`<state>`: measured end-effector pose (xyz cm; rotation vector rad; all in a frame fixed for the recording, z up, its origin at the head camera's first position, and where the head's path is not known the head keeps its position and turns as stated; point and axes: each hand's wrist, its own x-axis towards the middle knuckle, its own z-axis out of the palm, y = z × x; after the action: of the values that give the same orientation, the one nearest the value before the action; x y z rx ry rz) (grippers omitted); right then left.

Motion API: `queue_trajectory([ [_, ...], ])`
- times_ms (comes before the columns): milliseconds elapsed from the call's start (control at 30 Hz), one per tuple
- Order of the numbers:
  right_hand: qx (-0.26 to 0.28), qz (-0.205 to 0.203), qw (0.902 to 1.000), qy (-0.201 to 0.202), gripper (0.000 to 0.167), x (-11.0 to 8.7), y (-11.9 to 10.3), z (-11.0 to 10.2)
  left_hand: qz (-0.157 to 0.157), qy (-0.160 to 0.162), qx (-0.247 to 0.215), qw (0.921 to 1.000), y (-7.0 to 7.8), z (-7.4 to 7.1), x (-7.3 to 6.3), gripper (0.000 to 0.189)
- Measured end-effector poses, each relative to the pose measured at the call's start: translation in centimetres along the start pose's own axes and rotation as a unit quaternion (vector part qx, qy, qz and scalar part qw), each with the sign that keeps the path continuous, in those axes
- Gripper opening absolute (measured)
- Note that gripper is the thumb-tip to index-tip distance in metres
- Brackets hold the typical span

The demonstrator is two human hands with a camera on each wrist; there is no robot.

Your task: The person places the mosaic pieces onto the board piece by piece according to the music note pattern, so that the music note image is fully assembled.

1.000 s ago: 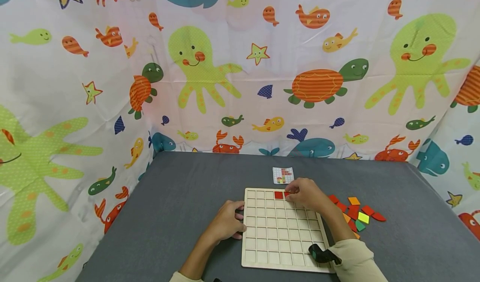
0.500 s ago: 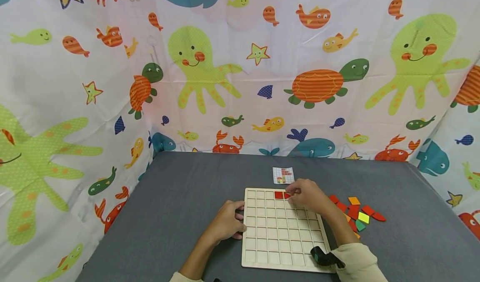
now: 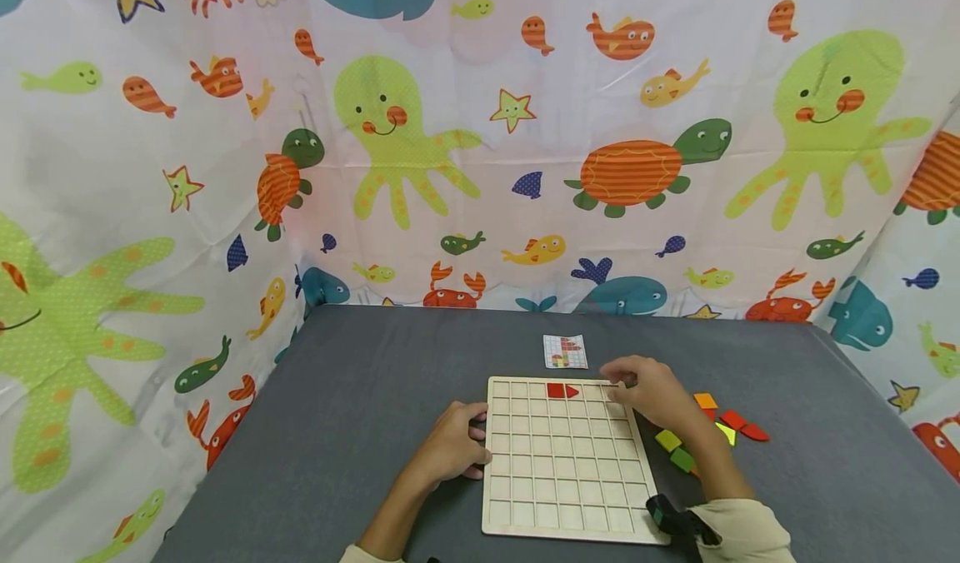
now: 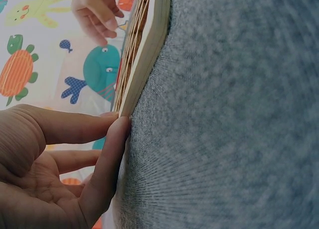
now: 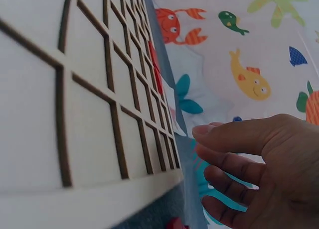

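Observation:
A wooden grid board [image 3: 567, 455] lies on the grey table. My left hand [image 3: 452, 442] holds its left edge; the left wrist view shows thumb and finger [image 4: 110, 159] meeting at the rim. A red square tile [image 3: 555, 391] sits in the board's far row, with a red pointed tile [image 3: 572, 391] right beside it. My right hand [image 3: 647, 390] hovers over the far right corner of the board. In the right wrist view its fingers [image 5: 227, 162] are loosely bent, with nothing between them.
A small printed pattern card [image 3: 565, 351] lies behind the board. To the right, partly behind my right forearm, are loose tiles: red [image 3: 753, 432], orange [image 3: 705, 401], yellow [image 3: 667, 440] and green [image 3: 682, 460]. A sea-animal curtain [image 3: 480, 155] stands around the table.
My right hand has let go of the red pointed tile and moved right, uncovering it in the far row. My left hand has stayed at the board's left edge.

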<state>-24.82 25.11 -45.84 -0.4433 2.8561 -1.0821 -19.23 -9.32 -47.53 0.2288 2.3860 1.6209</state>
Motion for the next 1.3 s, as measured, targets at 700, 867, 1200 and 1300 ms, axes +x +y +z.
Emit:
queue_trajectory([
  [700,-0.007,0.048,0.9986,0.024,0.043,-2.0,4.7,-3.1,-0.002,-0.003,-0.009,1.0000,-0.1,0.0,-0.1,0.079],
  [867,-0.009,0.058,0.9980,0.023,0.043,-2.3,5.5,-3.6,-0.003,-0.002,-0.008,1.0000,-0.1,0.0,0.0,0.078],
  [1200,-0.011,0.079,0.9966,0.019,0.041,-2.6,5.9,-3.7,-0.009,-0.004,-0.011,0.9999,0.0,-0.1,0.0,0.078],
  [1300,-0.013,0.084,0.9962,0.021,0.039,-2.6,6.0,-3.5,-0.005,-0.005,-0.011,0.9999,0.0,-0.1,0.0,0.078],
])
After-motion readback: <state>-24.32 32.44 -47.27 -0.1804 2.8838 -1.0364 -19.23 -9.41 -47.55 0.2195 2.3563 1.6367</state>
